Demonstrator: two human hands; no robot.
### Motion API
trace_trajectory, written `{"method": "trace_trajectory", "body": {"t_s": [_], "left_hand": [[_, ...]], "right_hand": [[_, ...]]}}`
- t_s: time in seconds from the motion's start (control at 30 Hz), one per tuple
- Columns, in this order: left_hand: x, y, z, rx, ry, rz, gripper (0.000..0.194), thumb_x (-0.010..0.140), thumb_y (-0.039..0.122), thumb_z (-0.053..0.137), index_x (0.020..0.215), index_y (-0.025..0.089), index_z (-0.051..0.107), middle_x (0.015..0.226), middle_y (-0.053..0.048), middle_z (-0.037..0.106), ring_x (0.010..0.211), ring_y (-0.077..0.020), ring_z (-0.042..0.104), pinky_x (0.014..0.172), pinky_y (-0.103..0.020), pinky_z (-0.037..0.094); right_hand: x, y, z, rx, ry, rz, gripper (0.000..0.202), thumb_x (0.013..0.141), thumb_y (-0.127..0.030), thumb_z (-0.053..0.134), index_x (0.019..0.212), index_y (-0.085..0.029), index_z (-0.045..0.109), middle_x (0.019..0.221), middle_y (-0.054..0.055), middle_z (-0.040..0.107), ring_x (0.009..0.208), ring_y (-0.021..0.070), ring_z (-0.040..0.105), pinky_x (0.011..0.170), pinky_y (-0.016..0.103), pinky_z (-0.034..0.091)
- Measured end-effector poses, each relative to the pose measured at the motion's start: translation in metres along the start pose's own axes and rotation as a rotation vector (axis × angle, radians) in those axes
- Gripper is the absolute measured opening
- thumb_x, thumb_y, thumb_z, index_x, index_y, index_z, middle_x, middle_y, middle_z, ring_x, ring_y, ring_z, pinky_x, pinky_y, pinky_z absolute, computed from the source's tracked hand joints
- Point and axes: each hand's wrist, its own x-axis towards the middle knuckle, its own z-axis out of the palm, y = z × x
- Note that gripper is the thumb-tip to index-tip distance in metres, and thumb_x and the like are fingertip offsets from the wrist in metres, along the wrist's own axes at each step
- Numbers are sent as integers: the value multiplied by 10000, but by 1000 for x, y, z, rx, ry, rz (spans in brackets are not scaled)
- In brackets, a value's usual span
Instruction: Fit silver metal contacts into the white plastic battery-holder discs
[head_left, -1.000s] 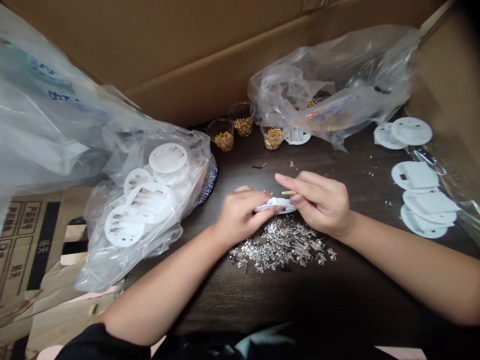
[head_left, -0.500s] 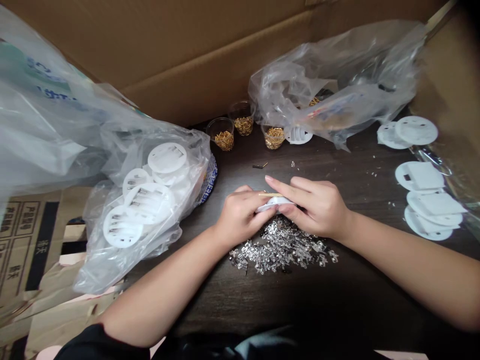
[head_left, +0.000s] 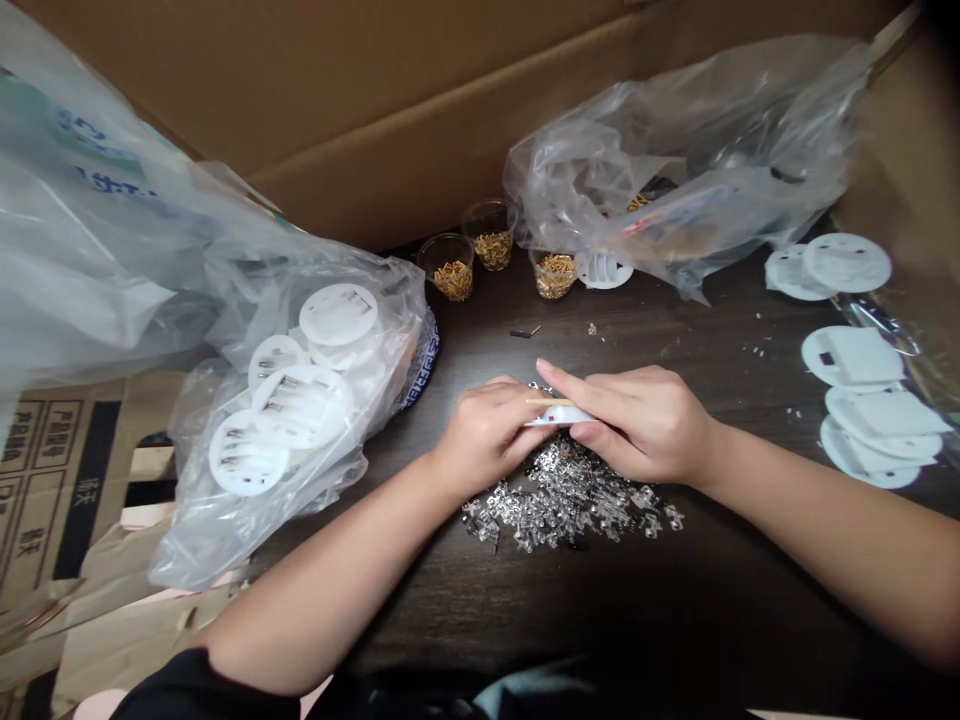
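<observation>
Left hand [head_left: 480,430] fingers gripping white disc [head_left: 564,414]; right hand [head_left: 652,425] fingers pinching thin stick [head_left: 547,402] against it, above metal clips [head_left: 570,495]. Apparent stick work; calls for steady disc.

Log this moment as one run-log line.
left hand: holds white disc | right hand: at disc edge | thin stick: between hands | metal parts: heaped

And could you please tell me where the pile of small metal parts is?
The metal parts lie at lower centre in the head view, on the table, just below the left hand and right hand.
</observation>
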Motion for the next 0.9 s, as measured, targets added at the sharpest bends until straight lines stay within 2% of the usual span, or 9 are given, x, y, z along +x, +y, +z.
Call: {"method": "trace_trajectory", "body": {"t_s": [0.1, 0.3, 0.47, 0.63, 0.77, 0.9], "left_hand": [[0, -1, -1, 2, -21, 17, 90, 1015, 237, 604, 1000, 181, 674, 813, -14, 773, 722, -128, 707, 814, -316, 584], [0, -2, -5, 84, -25, 61, 73, 1024, 250, 592, 999, 197, 637, 778, 10, 751, 670, -114, 659, 831, -328, 528], [-1, -2, -8, 145, -47, 87, 108, 1035, 290, 569, 996, 197, 606, 741, 8, 707, 653, -127, 618, 853, -345, 513], [-2, -1, -9, 175, -60, 104, 129, 1043, 285, 543, 978, 192, 606, 729, 8, 681, 641, -129, 581, 844, -341, 499], [-2, -1, -10, 184, -68, 117, 154, 1049, 309, 534, 998, 192, 619, 736, 5, 681, 648, -134, 570, 848, -351, 483], [-2, -1, -10, 187, -62, 130, 160, 1050, 299, 531, 966, 186, 609, 740, -4, 691, 646, -137, 574, 848, -354, 471]], "right_hand": [[0, -1, -2, 16, -26, -9, 478, 1083, -298, 500, 1492, -52, 517, 832, 25, 735, 640, 125, 643, 621, 276, 501], [3, -4, -5, -31, -80, 8, 476, 1080, -302, 494, 1478, -43, 534, 727, -11, 681, 572, 126, 616, 573, 283, 492], [3, -5, -5, -30, -64, -19, 503, 1083, -336, 492, 1492, -45, 510, 837, 30, 755, 633, 138, 671, 585, 292, 508], [2, -4, -2, -67, -60, -35, 580, 1059, -311, 560, 1577, -96, 412, 902, 31, 786, 682, 153, 717, 600, 297, 532], [2, -4, -2, -63, -78, -40, 646, 1062, -267, 537, 1642, -119, 293, 953, 37, 797, 711, 158, 737, 600, 296, 547], [0, -3, -3, -50, -104, -46, 677, 1061, -261, 536, 1660, -128, 250, 960, 36, 801, 717, 163, 748, 608, 300, 560]]}}
